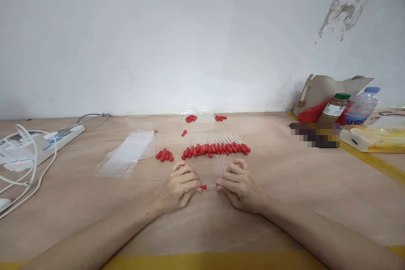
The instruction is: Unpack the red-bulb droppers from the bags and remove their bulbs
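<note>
My left hand (pixel 182 185) pinches a red rubber dropper bulb (pixel 203 187) low over the table. Opposite it, my right hand (pixel 238 185) grips a clear dropper tube (pixel 211 186), whose end meets the bulb. How far the tube sits inside the bulb is hidden by my fingers. Just beyond my right hand lie several bare clear tubes (pixel 220 163). A row of droppers with red bulbs (pixel 215 148) spreads out behind, bulbs towards me. Loose red bulbs (pixel 164 155) are piled beyond my left hand, and a single bulb (pixel 184 133) lies farther back.
Clear plastic bags (pixel 126 154) lie at left, near a white power strip (pixel 44 147) with looping cables. By the wall is a bag of more bulbs (pixel 191 118) and tubes. At right stand a green-capped jar (pixel 335 109), a water bottle (pixel 363 105) and a beige bag (pixel 325 86).
</note>
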### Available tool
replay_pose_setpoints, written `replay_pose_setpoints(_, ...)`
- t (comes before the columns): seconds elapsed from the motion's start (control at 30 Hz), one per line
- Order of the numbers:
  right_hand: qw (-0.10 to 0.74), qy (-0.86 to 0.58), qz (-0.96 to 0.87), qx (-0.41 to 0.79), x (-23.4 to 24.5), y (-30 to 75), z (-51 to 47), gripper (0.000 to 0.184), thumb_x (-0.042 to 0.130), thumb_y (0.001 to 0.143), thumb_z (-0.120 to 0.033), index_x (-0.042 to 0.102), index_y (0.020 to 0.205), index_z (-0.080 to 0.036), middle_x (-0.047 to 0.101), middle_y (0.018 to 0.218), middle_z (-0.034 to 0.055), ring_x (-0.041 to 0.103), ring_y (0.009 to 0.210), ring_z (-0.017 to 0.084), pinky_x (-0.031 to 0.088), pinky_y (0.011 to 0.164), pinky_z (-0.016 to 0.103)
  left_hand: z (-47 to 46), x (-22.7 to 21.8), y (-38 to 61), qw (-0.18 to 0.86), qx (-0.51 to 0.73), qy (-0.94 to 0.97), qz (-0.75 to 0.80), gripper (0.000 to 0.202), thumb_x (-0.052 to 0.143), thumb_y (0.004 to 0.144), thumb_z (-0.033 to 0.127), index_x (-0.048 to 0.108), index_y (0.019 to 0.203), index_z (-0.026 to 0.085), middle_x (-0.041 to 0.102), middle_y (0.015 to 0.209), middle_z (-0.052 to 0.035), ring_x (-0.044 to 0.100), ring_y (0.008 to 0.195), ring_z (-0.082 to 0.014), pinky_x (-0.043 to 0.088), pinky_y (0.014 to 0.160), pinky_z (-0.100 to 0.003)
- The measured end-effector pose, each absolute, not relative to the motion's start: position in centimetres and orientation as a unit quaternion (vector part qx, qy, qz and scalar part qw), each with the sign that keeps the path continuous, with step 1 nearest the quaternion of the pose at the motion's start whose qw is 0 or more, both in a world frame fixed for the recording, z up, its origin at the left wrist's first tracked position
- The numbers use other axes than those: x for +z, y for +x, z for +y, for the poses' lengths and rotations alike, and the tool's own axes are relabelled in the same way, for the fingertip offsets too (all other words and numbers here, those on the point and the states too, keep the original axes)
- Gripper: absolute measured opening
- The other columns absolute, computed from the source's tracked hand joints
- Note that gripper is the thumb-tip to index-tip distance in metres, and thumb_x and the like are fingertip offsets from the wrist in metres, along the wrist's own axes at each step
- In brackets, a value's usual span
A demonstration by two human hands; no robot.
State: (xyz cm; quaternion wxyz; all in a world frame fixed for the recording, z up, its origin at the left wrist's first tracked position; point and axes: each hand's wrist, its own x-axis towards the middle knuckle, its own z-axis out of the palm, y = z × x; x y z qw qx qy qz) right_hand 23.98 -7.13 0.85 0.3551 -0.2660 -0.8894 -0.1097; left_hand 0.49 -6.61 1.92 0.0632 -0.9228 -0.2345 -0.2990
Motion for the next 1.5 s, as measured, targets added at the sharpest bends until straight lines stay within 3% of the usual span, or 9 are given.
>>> replay_pose_setpoints(0.17,0.388,-0.398,-0.828,-0.077,1.3,26.7,-6.0,0.023,0.043,0.085,-0.027,0.063,0.075,-0.021,0.058,0.061,0.0003,0.049,0.065,0.013,0.031,0.072,0.031,-6.4,1.8,-1.7,0.043,-0.356,-0.882,-0.307,0.013,0.047,0.083,0.018,0.059,0.088,0.021,0.062,0.081,-0.0033,0.054,0.078,-0.0156,0.041,0.075,-0.031)
replay_pose_setpoints(0.27,0.4,-0.47,-0.786,-0.02,1.4,27.5,-5.1,0.023,0.041,0.085,-0.029,0.063,0.083,-0.021,0.062,0.069,0.0011,0.053,0.06,0.013,0.035,0.064,0.027,-5.6,2.8,-2.8,0.029,-0.405,-0.818,-0.406,0.02,0.044,0.085,0.023,0.06,0.096,0.021,0.058,0.091,-0.0054,0.055,0.085,-0.0163,0.044,0.075,-0.028)
replay_pose_setpoints(0.33,0.395,-0.49,-0.777,0.002,1.1,27.7,-4.7,0.021,0.042,0.083,-0.029,0.06,0.086,-0.02,0.061,0.064,0.0007,0.052,0.053,0.012,0.036,0.056,0.025,-4.7,3.6,-3.9,0.033,-0.435,-0.752,-0.493,0.025,0.043,0.084,0.028,0.061,0.099,0.02,0.055,0.092,-0.0059,0.055,0.088,-0.0178,0.045,0.075,-0.029)
replay_pose_setpoints(0.53,0.354,-0.554,-0.753,0.011,0.3,27.6,-4.4,0.013,0.043,0.074,-0.021,0.053,0.083,-0.018,0.056,0.058,-0.0018,0.051,0.051,0.013,0.034,0.053,0.023,-1.2,4.2,-9.1,-0.066,-0.427,-0.602,-0.672,0.037,0.048,0.075,0.039,0.058,0.106,0.02,0.058,0.081,-0.0021,0.057,0.068,-0.0166,0.045,0.061,-0.027)
replay_pose_setpoints(0.8,0.295,-0.589,-0.752,-0.006,0.5,26.1,-5.3,0.017,0.042,0.077,-0.023,0.058,0.082,-0.02,0.063,0.07,-0.0003,0.055,0.063,0.014,0.029,0.062,0.027,0.1,2.9,-9.5,-0.053,-0.331,-0.622,-0.708,0.035,0.052,0.07,0.043,0.056,0.096,0.019,0.065,0.08,-0.0022,0.059,0.072,-0.0174,0.044,0.066,-0.026)
replay_pose_setpoints(0.97,0.299,-0.586,-0.753,-0.011,0.5,25.7,-5.6,0.025,0.042,0.082,-0.037,0.06,0.091,-0.022,0.065,0.09,0.0035,0.057,0.077,0.017,0.029,0.067,0.03,0.1,3.0,-8.7,-0.034,-0.282,-0.636,-0.717,0.034,0.039,0.079,0.043,0.06,0.093,0.02,0.067,0.087,-0.0038,0.061,0.081,-0.0204,0.043,0.072,-0.028)
replay_pose_setpoints(1.1,0.3,-0.578,-0.759,-0.005,0.7,25.7,-5.7,0.035,0.038,0.084,-0.048,0.062,0.091,-0.024,0.065,0.093,0.0037,0.055,0.087,0.02,0.029,0.071,0.032,0.3,3.0,-9.1,-0.023,-0.28,-0.628,-0.725,0.038,0.033,0.082,0.042,0.061,0.092,0.02,0.068,0.089,-0.0058,0.06,0.086,-0.0231,0.042,0.074,-0.03)
replay_pose_setpoints(1.4,0.315,-0.571,-0.757,0.051,0.7,26.0,-5.4,0.037,0.031,0.088,-0.045,0.061,0.092,-0.024,0.065,0.096,0.0031,0.054,0.091,0.02,0.031,0.078,0.035,-0.2,3.3,-9.2,0.017,-0.284,-0.636,-0.717,0.037,0.032,0.083,0.042,0.061,0.087,0.02,0.067,0.079,-0.004,0.061,0.075,-0.0209,0.042,0.067,-0.028)
replay_pose_setpoints(1.5,0.327,-0.572,-0.749,0.069,0.6,26.2,-5.0,0.036,0.031,0.088,-0.043,0.06,0.098,-0.024,0.064,0.099,0.0037,0.054,0.093,0.02,0.032,0.08,0.036,0.7,4.7,-8.4,0.048,-0.286,-0.659,-0.694,0.033,0.035,0.081,0.04,0.059,0.089,0.019,0.066,0.089,-0.005,0.059,0.081,-0.0212,0.041,0.072,-0.029)
